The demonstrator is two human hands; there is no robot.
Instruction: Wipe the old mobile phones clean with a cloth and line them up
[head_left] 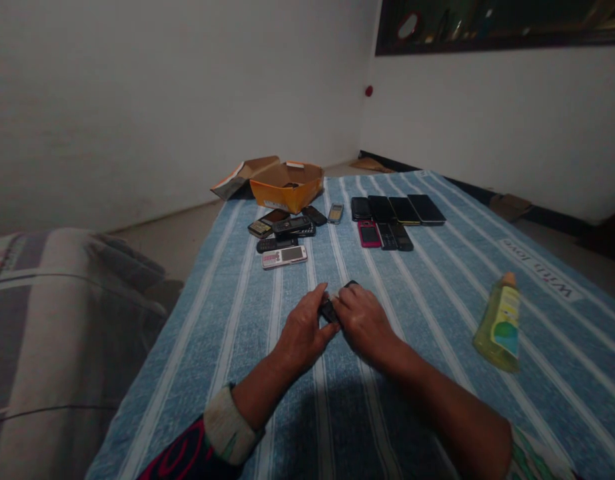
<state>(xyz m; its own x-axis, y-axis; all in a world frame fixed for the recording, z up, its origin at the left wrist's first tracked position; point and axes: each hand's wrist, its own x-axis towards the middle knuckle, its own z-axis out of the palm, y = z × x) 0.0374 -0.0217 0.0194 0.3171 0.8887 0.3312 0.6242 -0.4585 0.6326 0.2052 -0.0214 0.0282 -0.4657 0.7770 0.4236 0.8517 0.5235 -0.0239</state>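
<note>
In front of me my left hand [307, 328] is closed round the edge of a small black mobile phone [328, 311], thumb on the near side and fingers on the far side. My right hand [363, 321] lies over the phone with its fingers curled against it. A small pale bit shows by the right fingertips; I cannot tell what it is. Much of the phone is covered by both hands. Beyond them, a white and pink phone [284, 257] is nearest in a loose pile of older phones, with a black phone [277, 245] just behind it.
An orange box [287, 195] with its lid open stands at the back left. Back right, several dark phones [426, 209] lie in rows, with a pink phone [370, 234] in front. A bottle of yellow-green liquid [500, 325] lies on the striped blue cloth [427, 320] at right.
</note>
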